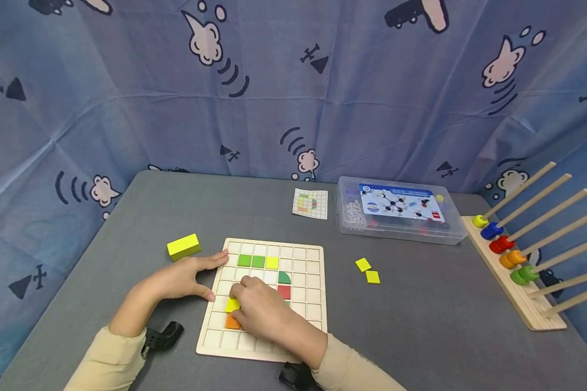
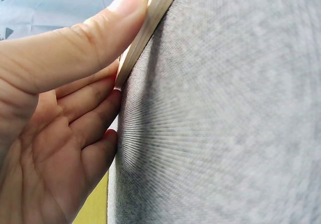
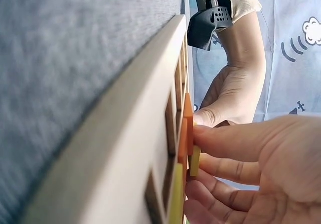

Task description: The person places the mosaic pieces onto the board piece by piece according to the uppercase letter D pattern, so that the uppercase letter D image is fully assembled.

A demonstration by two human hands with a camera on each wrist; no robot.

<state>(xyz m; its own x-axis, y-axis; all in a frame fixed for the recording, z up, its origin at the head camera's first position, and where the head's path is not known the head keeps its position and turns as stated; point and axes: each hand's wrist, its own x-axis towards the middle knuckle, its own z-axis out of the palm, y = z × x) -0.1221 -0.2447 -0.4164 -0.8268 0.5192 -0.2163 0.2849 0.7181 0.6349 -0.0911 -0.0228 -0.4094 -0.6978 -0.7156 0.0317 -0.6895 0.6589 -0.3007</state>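
Note:
A wooden grid board [image 1: 307,251] lies on the table, with green, yellow, red and orange tiles in some cells. My left hand [image 1: 188,278] rests at its left edge, thumb and fingers spread along the side; the left wrist view shows the thumb [image 2: 93,40] against the board's edge [image 2: 150,28]. Over the board's left part, my right hand [image 1: 264,308] pinches a yellow square tile [image 1: 232,305], just above an orange tile [image 1: 232,322]. From the right wrist, the pinched yellow tile [image 3: 194,162] shows between thumb and fingers. Part of the board is hidden under this hand.
Two loose yellow tiles [image 1: 373,277] lie right of the board. A yellow block [image 1: 183,247] stands beyond my left hand. Towards the back are a printed pattern card [image 1: 310,204] and a clear plastic case [image 1: 396,231]. A wooden peg rack [image 1: 533,315] with coloured beads stands at the right.

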